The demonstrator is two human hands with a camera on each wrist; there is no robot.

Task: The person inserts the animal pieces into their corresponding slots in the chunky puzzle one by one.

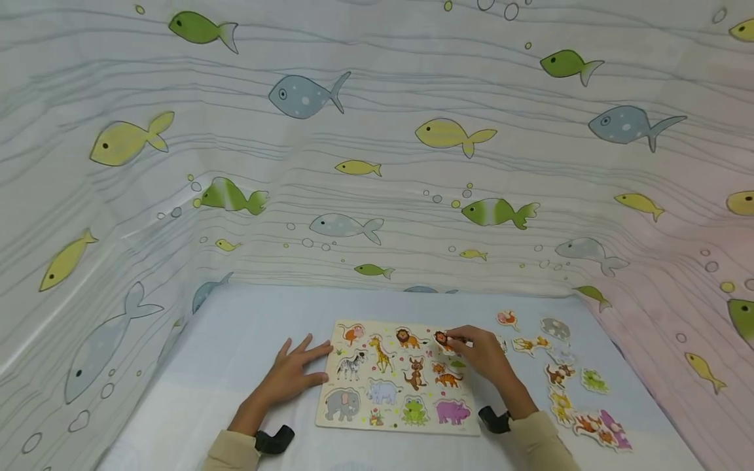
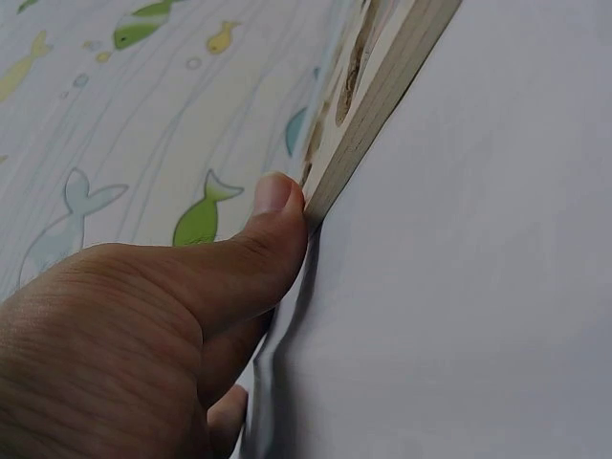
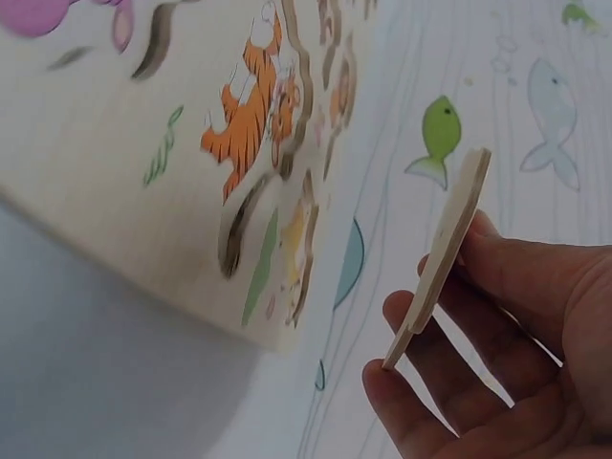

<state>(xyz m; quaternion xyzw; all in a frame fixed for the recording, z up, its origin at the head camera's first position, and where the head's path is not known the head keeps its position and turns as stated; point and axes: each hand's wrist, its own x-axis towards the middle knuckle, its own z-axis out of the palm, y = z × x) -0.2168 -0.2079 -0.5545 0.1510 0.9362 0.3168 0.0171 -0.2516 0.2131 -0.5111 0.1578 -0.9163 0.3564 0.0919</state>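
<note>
A wooden animal puzzle board (image 1: 363, 335) lies on the table, its recesses printed with animals. Beside its left edge my left hand (image 1: 292, 373) rests with fingers spread; in the left wrist view the thumb (image 2: 277, 206) touches the board's side (image 2: 359, 134). Over the board's upper right corner my right hand (image 1: 485, 356) pinches a lion puzzle piece (image 1: 442, 340) between thumb and fingers. Seen edge-on in the right wrist view, the lion piece (image 3: 442, 249) is tilted and held above the surface, apart from the board (image 3: 124, 191). The printed lion (image 1: 408, 337) shows just left of it.
Several loose animal pieces lie right of the board, among them an elephant (image 1: 556, 328), a frog (image 1: 593, 380), a kangaroo (image 1: 558, 374) and a purple piece (image 1: 614, 432) overlapped by a tiger piece (image 1: 589, 424). A fish-patterned sheet (image 1: 400, 196) walls the table on three sides.
</note>
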